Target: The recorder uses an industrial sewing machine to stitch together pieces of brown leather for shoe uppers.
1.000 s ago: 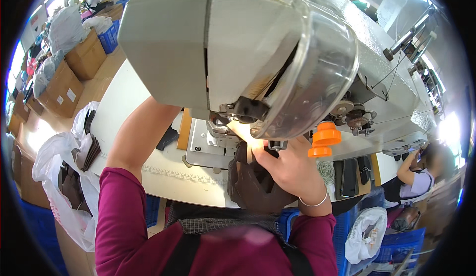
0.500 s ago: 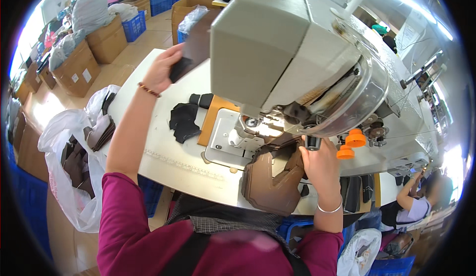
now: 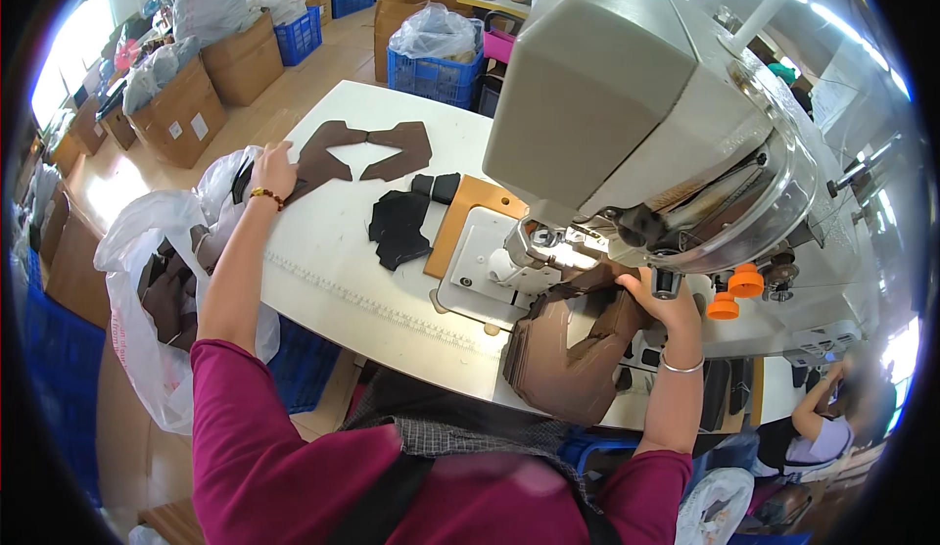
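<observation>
A brown V-shaped cut piece point(image 3: 401, 139) lies spread on the white table, left of the sewing machine point(image 3: 587, 85). My left hand point(image 3: 273, 173) is closed at its near left end, beside the plastic bag; the fingertips are partly hidden. My right hand point(image 3: 666, 305) grips the right edge of a stack of brown cut pieces point(image 3: 563, 364), thumb on top and the other fingers mostly hidden. The stack lies partly under the machine head, in front of the lit needle area. Black cut pieces point(image 3: 399, 227) rest left of the machine's metal plate point(image 3: 480, 261).
A white plastic bag point(image 3: 147, 217) with brown pieces hangs at the table's left edge. A ruler strip point(image 3: 372, 305) runs along the front. Orange knobs point(image 3: 746, 281) stick out at the machine's right. Blue crates point(image 3: 436, 75) and cartons point(image 3: 176, 114) stand behind. Another person point(image 3: 827, 427) sits at right.
My left hand has come down and leftward, and the brown piece it held in the air now lies on the table. My right hand stays at the stack. The whole view has shifted.
</observation>
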`<state>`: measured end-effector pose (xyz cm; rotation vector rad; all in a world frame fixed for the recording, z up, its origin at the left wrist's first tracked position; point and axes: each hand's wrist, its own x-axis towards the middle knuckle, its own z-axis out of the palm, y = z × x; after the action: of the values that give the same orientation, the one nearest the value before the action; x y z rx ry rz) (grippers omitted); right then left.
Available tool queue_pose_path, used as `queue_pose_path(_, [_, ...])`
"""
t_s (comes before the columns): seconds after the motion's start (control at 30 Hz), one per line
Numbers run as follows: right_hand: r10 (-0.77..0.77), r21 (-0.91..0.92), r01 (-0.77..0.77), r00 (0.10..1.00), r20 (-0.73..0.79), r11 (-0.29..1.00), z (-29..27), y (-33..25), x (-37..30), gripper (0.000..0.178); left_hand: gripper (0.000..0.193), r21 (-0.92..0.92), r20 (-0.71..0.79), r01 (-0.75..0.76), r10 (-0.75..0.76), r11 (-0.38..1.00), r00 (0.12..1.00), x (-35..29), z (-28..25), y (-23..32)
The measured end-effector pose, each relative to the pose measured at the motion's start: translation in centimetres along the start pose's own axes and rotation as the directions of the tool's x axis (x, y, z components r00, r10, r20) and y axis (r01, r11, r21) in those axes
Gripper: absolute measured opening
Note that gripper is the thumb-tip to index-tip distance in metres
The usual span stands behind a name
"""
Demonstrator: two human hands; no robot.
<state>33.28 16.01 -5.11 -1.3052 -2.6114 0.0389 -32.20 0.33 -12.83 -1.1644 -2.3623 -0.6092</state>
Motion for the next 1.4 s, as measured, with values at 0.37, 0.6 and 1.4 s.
queue_pose_path(0.37, [-0.122,-0.191,0.095,0.983,-0.136,0.977,-6.4,-8.0,-5.8,0.057,0.018,-0.5,0.293,-0.407,0.591,0.765,0.752,-12.0,-6.0,16.7])
queue_pose_path(0.6, [-0.048,-0.118,0.031,0.988,-0.145,0.993,-9.5,-12.9,-10.5,0.06,0.007,-0.476,0.262,-0.387,0.548,0.789,0.795,-12.5,-5.0,17.2])
queue_pose_path(1.4, [-0.65,-0.285,0.589,0.725,-0.226,0.756,-4.7,-13.0,-4.3,0.045,0.032,-0.481,-0.478,-0.863,0.778,0.156,0.407,-10.5,-16.7,28.9])
